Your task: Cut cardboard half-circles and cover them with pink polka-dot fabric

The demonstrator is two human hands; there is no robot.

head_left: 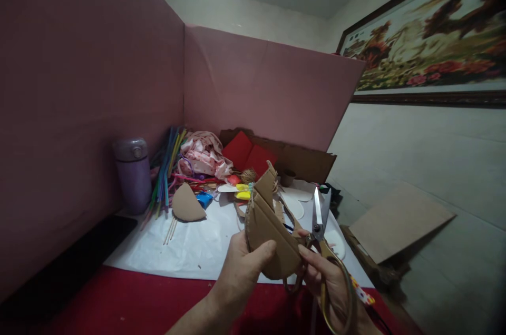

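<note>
My left hand (241, 266) is closed on a piece of brown cardboard (272, 240) with a rounded, cut edge, its thumb lying across the face. My right hand (326, 279) has a pair of scissors (317, 222) hooked on it, the blades pointing up and slightly parted, the gold handles around the fingers. Its fingertips also touch the right edge of the cardboard. A strip of cardboard curls behind the piece. On the white sheet to the left lies a half-round cardboard piece (187, 203), with thin wooden sticks (170, 230) beside it.
A purple bottle (133, 174) stands at the left beside colourful pipe cleaners (166, 166). Farther back are pink patterned cloth (205, 153), red paper (251, 153), twine (249, 175) and a long cardboard strip (306, 158). Pink panels (261, 87) enclose the back and left. A cardboard sheet (401, 222) leans at the right.
</note>
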